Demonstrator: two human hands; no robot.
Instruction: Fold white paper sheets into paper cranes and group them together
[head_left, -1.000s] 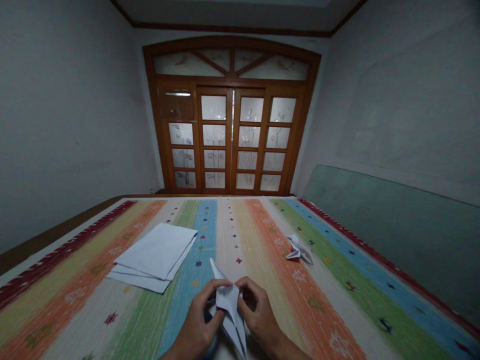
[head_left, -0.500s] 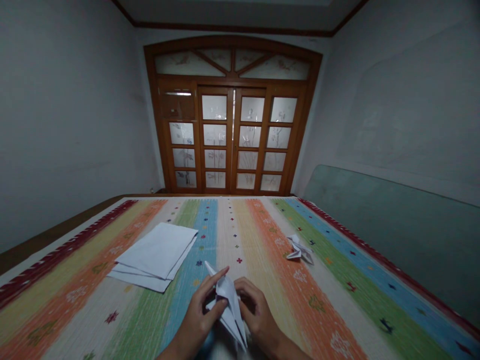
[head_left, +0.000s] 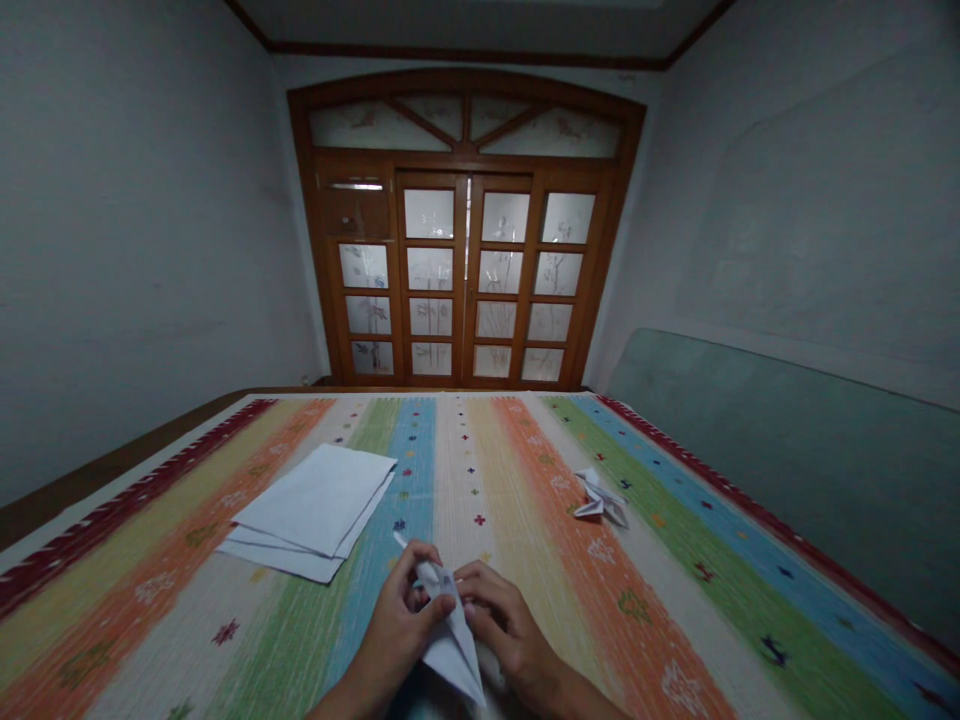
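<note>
A half-folded white paper figure [head_left: 452, 645] is held low in the middle of the view, above the striped cloth [head_left: 525, 470]. My left hand [head_left: 396, 630] pinches its upper part with thumb and fingers, and a thin paper tip pokes out above the fingers. From the other side my right hand [head_left: 504, 628] grips the same piece, fingers curled on it. The paper's wide pointed flap hangs down between both hands.
A loose stack of white sheets [head_left: 311, 510] lies to the left on the cloth. A small finished folded paper figure [head_left: 598, 500] rests to the right. A wooden glazed door [head_left: 461, 280] stands behind, and a green glass panel [head_left: 787, 460] leans at right.
Both hands have closed further over the paper and shifted slightly left. The long upper point is now mostly folded down or covered by my left fingers.
</note>
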